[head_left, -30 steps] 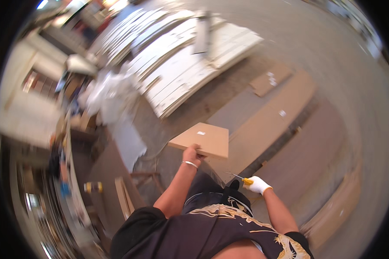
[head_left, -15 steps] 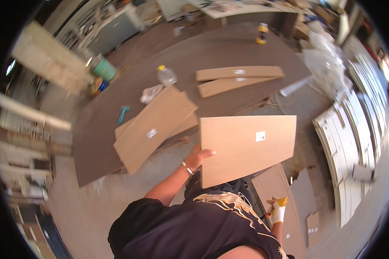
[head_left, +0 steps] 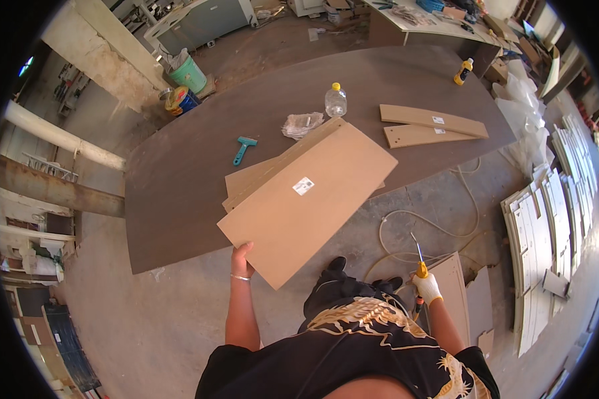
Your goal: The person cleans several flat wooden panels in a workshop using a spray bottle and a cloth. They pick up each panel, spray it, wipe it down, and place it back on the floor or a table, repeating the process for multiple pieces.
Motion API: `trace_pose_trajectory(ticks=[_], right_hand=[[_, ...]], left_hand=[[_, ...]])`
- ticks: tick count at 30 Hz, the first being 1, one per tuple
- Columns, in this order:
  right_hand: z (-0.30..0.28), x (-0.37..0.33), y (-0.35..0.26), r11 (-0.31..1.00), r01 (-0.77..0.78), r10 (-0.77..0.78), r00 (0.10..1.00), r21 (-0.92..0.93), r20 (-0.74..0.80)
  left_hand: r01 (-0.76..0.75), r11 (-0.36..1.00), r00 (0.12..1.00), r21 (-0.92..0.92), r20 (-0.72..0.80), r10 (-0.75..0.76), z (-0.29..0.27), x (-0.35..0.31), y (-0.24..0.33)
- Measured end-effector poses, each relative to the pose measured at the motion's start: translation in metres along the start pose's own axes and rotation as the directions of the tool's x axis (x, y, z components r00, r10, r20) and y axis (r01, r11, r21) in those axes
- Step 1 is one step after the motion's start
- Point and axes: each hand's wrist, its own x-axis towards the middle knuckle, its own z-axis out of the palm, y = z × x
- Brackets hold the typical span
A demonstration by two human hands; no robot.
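Observation:
My left hand [head_left: 243,261], bare with a bracelet at the wrist, grips the lower left corner of a light-brown board [head_left: 313,206] with a white label. The board lies slanted over other boards [head_left: 246,176] at the near edge of a large brown table [head_left: 180,219]; I cannot tell how far it rests on them. Down at my right side, my right hand [head_left: 427,288] wears a white glove. It is closed round a yellow air blow gun [head_left: 422,269] with a thin, bent metal nozzle pointing forward.
On the table are a teal scraper [head_left: 244,151], a crumpled plastic bag [head_left: 302,125], a clear bottle [head_left: 336,101], two narrow boards [head_left: 432,121] and a yellow bottle [head_left: 464,71]. A hose [head_left: 406,213] loops across the floor. Boards [head_left: 449,286] and stacked white panels [head_left: 536,246] stand right.
The board in my left hand has moved left, turned, and come down over the boards at the table's edge. My right hand has risen forward with the air blow gun.

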Motion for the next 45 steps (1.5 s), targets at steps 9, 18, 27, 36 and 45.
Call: trace_pose_trajectory(ticks=[9,18,27,36,45], right_hand=[[0.004,-0.015,0.012,0.993,-0.107,0.111,0.989,0.042,-0.102],[0.015,-0.035,0.036,0.970,-0.107,0.140,0.980,0.217,-0.140],[0.028,-0.057,0.066,0.969,-0.167,0.207,0.950,0.180,-0.233],[0.012,-0.085,0.082,0.976,-0.173,0.208,0.924,0.132,-0.320],[-0.027,-0.138,0.176,0.801,-0.329,0.514,0.807,0.501,-0.291]], left_hand=[[0.289,0.946,0.957,0.145,-0.061,-0.283,-0.108,0.081,0.026],[0.173,-0.406,0.982,0.897,-0.126,0.140,-0.087,0.083,-0.001],[-0.106,-0.577,0.994,0.810,0.108,-0.031,-0.089,0.060,-0.041],[-0.127,-0.576,0.991,0.808,0.128,-0.039,-0.110,0.111,0.013],[0.272,-0.741,0.957,0.614,-0.093,0.274,0.024,0.089,-0.156]])
